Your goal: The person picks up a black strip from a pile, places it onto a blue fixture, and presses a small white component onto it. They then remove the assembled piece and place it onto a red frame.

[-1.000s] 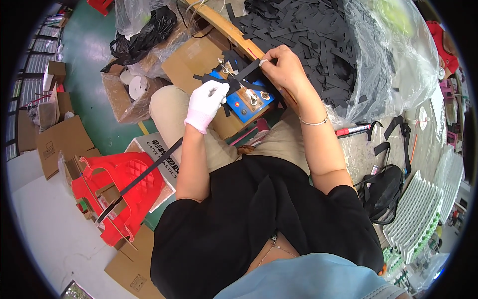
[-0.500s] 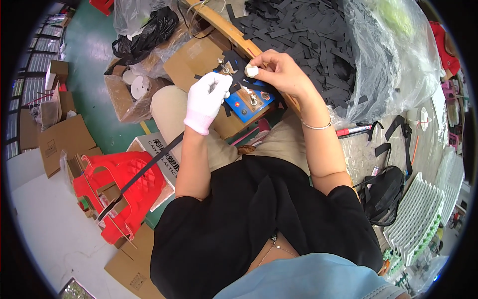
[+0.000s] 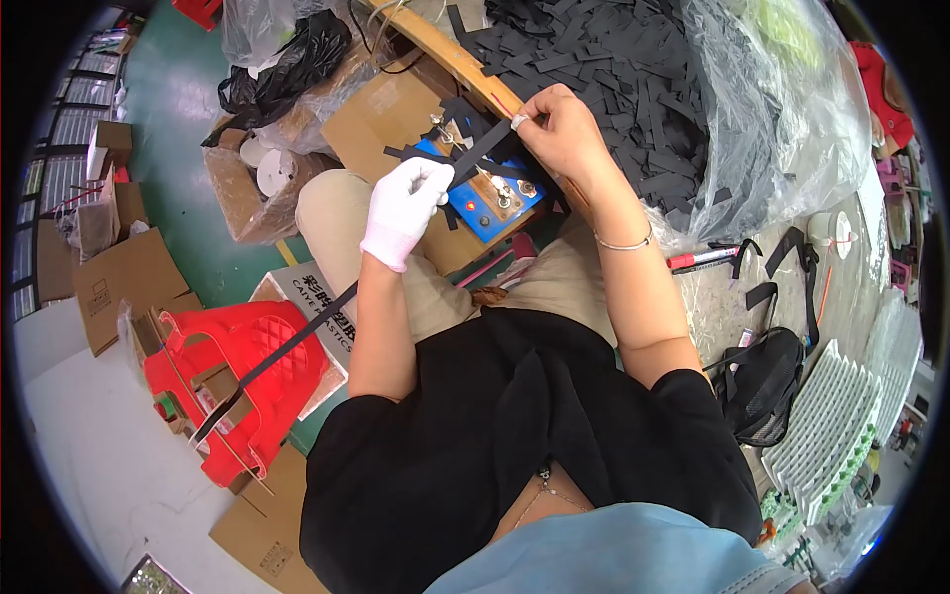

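A black webbing strap (image 3: 482,150) is stretched between my two hands. My left hand (image 3: 404,203), in a white glove with a pink cuff, is closed on it, and the strap runs back past my left forearm to a red plastic stool (image 3: 247,342). With thumb and forefinger, my right hand (image 3: 562,129) pinches the strap's far end; it is ungloved, with a white covering on a fingertip. Just beneath the strap is a small blue device (image 3: 482,220) with metal fittings and buttons. Several cut black strips (image 3: 460,114) lie on and around it.
Beyond a wooden edge (image 3: 445,49), a big heap of cut black strips (image 3: 614,89) lies by clear plastic sheeting (image 3: 782,129). An open carton (image 3: 237,193) holding white rolls stands at left. A red marker (image 3: 698,259) and a black bag (image 3: 762,386) are at right.
My hands have moved apart, the left slightly down and left, the right slightly up and right. A length of black strap now shows between them.
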Tool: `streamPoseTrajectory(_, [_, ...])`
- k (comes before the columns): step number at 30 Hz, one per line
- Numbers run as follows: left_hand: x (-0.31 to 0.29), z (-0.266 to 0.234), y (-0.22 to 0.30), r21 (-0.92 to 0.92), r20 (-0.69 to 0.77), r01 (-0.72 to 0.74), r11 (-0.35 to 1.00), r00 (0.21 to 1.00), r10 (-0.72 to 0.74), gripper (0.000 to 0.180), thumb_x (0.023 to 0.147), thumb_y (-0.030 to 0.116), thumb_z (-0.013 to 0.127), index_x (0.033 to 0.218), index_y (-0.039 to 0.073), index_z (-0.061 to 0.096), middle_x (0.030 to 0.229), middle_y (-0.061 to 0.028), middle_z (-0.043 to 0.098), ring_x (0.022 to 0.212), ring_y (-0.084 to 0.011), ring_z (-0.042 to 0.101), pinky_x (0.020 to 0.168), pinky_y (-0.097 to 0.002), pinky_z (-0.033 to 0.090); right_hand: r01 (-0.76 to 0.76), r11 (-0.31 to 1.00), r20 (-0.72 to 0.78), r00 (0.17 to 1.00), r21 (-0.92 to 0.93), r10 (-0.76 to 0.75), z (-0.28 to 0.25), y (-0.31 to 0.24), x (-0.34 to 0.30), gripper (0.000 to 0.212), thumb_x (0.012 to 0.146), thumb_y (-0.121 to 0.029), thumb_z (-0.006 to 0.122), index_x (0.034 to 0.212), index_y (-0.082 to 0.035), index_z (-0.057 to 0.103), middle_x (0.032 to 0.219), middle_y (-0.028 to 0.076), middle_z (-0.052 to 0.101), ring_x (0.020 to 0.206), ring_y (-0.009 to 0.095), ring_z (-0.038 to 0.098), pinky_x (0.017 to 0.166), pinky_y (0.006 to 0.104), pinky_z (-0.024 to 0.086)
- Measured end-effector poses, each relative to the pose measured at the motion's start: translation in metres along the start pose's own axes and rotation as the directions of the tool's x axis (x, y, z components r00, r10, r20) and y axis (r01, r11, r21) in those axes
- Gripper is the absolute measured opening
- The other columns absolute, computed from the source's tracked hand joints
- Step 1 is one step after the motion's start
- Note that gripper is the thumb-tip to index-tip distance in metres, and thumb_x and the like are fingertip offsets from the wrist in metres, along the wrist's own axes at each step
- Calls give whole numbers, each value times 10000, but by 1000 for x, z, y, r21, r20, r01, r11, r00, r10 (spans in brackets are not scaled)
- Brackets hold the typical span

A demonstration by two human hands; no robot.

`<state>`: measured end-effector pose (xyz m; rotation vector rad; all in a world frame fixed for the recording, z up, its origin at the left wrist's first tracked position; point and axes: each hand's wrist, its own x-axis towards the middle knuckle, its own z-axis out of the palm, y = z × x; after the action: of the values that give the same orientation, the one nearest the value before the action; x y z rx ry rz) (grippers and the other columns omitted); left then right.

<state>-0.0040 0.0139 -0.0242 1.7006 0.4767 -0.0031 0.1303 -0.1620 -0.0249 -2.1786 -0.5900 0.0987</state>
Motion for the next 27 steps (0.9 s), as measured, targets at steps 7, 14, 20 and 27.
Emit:
streamPoseTrajectory(7, [1,-4,3,-23,-3,-23,999,1000,23,158,836,195,602,815,39,618,620,18,552,551,-28,462,506,-183,367,-46,999,-22,999,5,46,-1,1,1,172,730,-160,620,771,6,633,858,126,541,706,231,552,658,326,454])
streamPoseTrajectory(14, [5,-3,-6,-14,-38,-10,1000,999,10,170,833,206,608,792,41,615,615,19,551,539,-27,456,495,-180,361,-32,994,-69,997,-107,25,6,0,-1,163,735,-151,613,792,0,637,889,121,546,713,248,569,675,329,463])
streamPoseTrajectory(20, [9,-3,-16,21,-65,-22,1000,998,24,176,834,210,610,776,45,607,605,23,539,531,-28,446,487,-182,354,-41,994,-47,998,-106,36,6,-3,0,129,712,-147,607,761,-29,630,906,133,534,814,309,585,718,379,478])
streamPoseTrajectory(27, [-9,1,14,-124,-81,-41,991,996,31,136,839,192,604,812,59,603,624,32,529,537,-24,442,484,-164,341,27,999,-143,989,-32,-31,-2,-4,-5,166,714,-160,664,811,-29,630,860,98,536,706,229,563,662,310,462])
